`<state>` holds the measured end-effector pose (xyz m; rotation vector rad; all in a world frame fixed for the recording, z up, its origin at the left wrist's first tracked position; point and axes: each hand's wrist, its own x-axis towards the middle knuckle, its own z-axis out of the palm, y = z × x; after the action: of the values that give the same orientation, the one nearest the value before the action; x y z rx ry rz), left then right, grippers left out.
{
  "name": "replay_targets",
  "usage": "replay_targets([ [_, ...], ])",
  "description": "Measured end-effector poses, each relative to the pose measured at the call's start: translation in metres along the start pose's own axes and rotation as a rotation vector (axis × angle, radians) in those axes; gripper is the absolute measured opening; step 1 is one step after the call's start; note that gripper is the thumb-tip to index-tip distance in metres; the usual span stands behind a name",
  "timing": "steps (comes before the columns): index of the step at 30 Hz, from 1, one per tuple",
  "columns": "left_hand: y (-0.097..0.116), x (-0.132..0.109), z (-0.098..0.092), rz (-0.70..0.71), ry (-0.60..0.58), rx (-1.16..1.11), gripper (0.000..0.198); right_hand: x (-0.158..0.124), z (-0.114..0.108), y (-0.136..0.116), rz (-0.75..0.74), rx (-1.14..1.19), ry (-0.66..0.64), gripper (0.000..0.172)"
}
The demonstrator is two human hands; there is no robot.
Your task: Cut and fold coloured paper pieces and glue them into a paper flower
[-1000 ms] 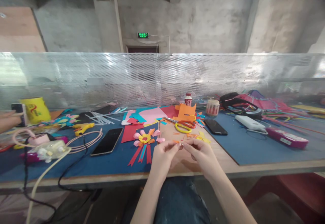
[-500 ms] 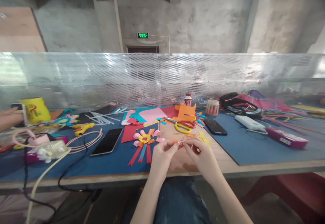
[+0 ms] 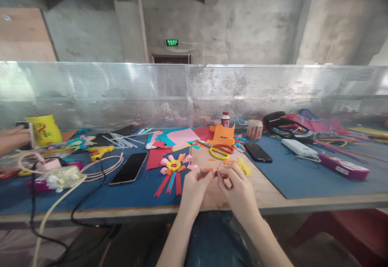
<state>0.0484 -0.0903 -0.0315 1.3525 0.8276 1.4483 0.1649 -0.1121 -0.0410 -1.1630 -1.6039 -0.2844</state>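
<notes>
My left hand and my right hand meet over the brown board, fingertips pinched on a small orange paper piece between them. Fingers hide most of it. Just left of my left hand lies a paper flower with pink and orange petals, a yellow centre and red and blue strips. Yellow paper petals rest behind my right hand. Beyond both hands are scissors with yellow and orange handles, beside folded orange paper.
Two dark phones flank the work area. A glue gun, cables and a yellow container lie left, near another person's arm. A jar, power bank and purple box stand right.
My right hand has turned slightly, its fingers bunched closer around the orange piece. The camera view has shifted a little. My left hand keeps its pinch.
</notes>
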Motion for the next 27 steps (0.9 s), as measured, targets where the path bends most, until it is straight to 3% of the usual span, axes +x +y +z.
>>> replay_targets([
  [7,-0.006,0.002,-0.001,0.016,-0.028,-0.025,0.009,-0.006,0.008,0.002,-0.259,-0.254,0.111,0.015],
  [16,0.002,0.000,0.002,-0.023,0.079,0.000,0.009,-0.018,0.006,0.007,-0.373,-0.303,0.103,0.017],
  [23,-0.002,0.002,0.001,-0.031,0.094,-0.061,0.007,-0.028,0.010,0.008,-0.297,-0.278,0.032,0.029],
  [27,-0.004,0.003,0.001,-0.033,0.074,-0.074,0.008,-0.022,0.004,0.007,-0.152,0.013,0.011,0.026],
])
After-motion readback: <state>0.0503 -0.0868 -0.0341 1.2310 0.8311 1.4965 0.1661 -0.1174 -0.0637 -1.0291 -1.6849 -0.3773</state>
